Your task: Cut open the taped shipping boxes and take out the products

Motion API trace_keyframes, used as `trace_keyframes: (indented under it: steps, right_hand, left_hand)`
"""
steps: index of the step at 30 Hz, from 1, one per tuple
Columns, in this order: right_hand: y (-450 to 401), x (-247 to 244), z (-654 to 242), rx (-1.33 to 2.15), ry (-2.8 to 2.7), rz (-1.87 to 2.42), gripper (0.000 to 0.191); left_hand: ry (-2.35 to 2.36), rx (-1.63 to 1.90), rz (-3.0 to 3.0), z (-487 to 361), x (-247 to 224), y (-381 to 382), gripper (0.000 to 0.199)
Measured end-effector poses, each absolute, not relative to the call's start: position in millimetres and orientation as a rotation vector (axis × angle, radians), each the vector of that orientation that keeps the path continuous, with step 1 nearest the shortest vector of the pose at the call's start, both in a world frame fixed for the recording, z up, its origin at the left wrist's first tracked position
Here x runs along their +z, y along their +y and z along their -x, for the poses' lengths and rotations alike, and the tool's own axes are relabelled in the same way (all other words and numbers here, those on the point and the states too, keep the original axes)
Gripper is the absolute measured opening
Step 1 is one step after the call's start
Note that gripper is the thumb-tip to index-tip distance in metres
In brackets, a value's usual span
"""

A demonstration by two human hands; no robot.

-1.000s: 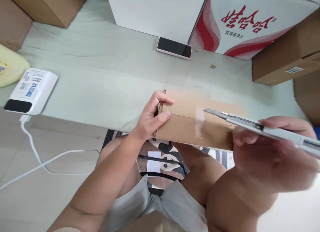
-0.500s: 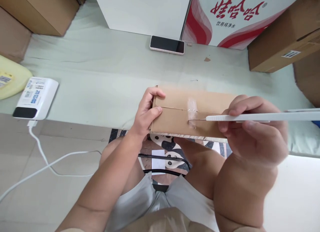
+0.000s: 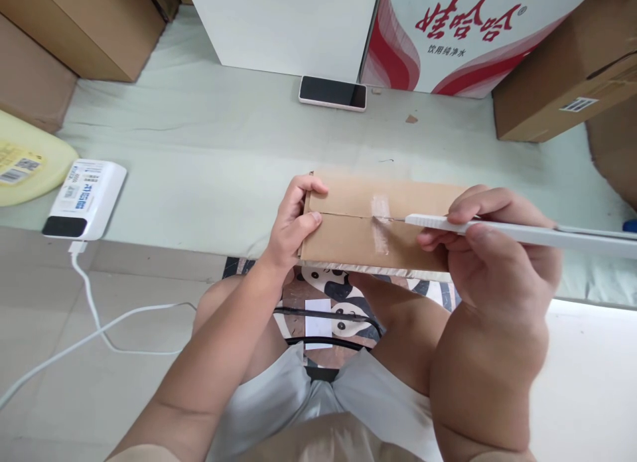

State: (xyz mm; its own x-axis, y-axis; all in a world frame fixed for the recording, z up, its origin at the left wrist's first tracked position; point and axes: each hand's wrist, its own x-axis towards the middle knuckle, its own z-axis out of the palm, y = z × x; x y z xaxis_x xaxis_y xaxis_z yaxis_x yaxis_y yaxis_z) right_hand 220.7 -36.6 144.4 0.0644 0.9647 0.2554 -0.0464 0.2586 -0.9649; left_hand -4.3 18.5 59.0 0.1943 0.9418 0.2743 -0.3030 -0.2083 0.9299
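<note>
A small brown cardboard box (image 3: pixel 343 239) sits at the table's near edge, its two top flaps meeting along a seam. Across the middle of that seam runs a strip of clear tape (image 3: pixel 381 239). My left hand (image 3: pixel 296 216) grips the box's left end, thumb and fingers on the top. In my right hand (image 3: pixel 497 243) is a white utility knife (image 3: pixel 527 233), closed in the fingers and pointing left. Its thin blade reaches the tape close to the seam. The right end of the box is hidden behind my right hand.
A phone (image 3: pixel 333 93) lies before a white box (image 3: pixel 288 24) and a red-and-white carton (image 3: pixel 462 37). Brown cartons (image 3: pixel 547 90) stand on both sides. At left are a white corded device (image 3: pixel 92 196) and a yellow bottle (image 3: pixel 30 160). A pale cloth (image 3: pixel 199 163) covers the table.
The knife's tip has shifted up from the tape's lower part to near the seam, with my right hand moving slightly left. My left hand keeps its hold on the box.
</note>
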Motion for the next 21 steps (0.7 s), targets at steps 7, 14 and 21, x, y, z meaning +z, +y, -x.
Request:
trace_keyframes:
  steps: [7, 14, 21]
  right_hand:
    - [-37.5, 140.9, -221.6, 0.993, -1.235, 1.065, 0.01]
    - [-38.8, 142.7, -221.4, 0.976, -1.252, 1.173, 0.016]
    - [-34.9, 143.5, -217.9, 0.887, -1.352, 1.19, 0.017]
  left_hand:
    - [0.688, 1.318, -1.256, 4.0, 57.9, 18.8, 0.03]
    - [0.729, 1.336, -1.264, 2.7, 62.0, 15.6, 0.03]
    - [0.724, 1.331, -1.163, 0.2, 57.1, 15.9, 0.031]
